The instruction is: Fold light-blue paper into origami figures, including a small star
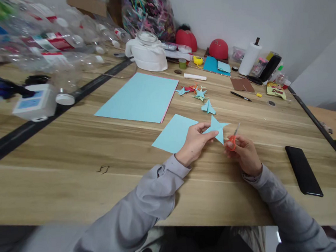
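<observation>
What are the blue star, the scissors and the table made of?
Blue star: looks like matte paper, since it's thin, flat and sharp-edged.
Scissors: the bright orange handles look like smooth plastic; the slim, greyish blades are probably metal.
Table: looks like wood, with streaky grain, but it could be a printed wood-look surface.

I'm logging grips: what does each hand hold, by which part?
Left hand: blue paper star, by its left side. Right hand: scissors, by their orange handles.
</observation>
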`<state>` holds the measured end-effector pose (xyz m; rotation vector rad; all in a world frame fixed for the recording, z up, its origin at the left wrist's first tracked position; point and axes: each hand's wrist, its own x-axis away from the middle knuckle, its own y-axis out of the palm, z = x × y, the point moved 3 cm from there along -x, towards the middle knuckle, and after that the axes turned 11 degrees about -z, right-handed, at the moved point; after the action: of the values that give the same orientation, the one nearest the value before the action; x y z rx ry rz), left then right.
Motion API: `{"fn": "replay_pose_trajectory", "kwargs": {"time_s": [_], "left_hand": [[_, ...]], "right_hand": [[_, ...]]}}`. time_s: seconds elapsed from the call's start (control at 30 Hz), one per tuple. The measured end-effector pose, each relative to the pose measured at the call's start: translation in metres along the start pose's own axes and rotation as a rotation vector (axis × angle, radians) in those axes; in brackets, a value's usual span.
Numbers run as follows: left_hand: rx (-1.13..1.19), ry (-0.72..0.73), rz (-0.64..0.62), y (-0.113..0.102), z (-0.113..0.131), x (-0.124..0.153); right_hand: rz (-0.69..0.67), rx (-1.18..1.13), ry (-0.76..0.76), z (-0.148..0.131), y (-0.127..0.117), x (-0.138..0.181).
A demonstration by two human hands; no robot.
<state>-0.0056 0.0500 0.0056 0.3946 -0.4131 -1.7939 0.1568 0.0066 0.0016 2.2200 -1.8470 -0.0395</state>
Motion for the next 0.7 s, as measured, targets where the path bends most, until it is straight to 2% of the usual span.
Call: {"fn": "replay_pose_trajectory", "kwargs": {"time_s": [0.2, 0.43, 0.53, 0.7], "left_hand": [[-0.087, -0.031, -0.087, 0.006, -0.003, 0.006], [-0.173, -0.034, -0.155, 0.005, -0.006, 0.005], [-0.124, -0.044, -0.132, 0.006, -0.008, 0.004], [0.057, -0.147, -0.062, 0.011, -0.013, 0.008]], "right_hand": [[0.025, 0.096, -0.154, 0.004, 0.005, 0.002], [0.070, 0.109, -0.170, 0.005, 0.007, 0.001], [0.091, 0.084, -0.176, 0.005, 0.009, 0.002], [0.092, 0.077, -0.176, 0.006, 0.014, 0.002]]}}
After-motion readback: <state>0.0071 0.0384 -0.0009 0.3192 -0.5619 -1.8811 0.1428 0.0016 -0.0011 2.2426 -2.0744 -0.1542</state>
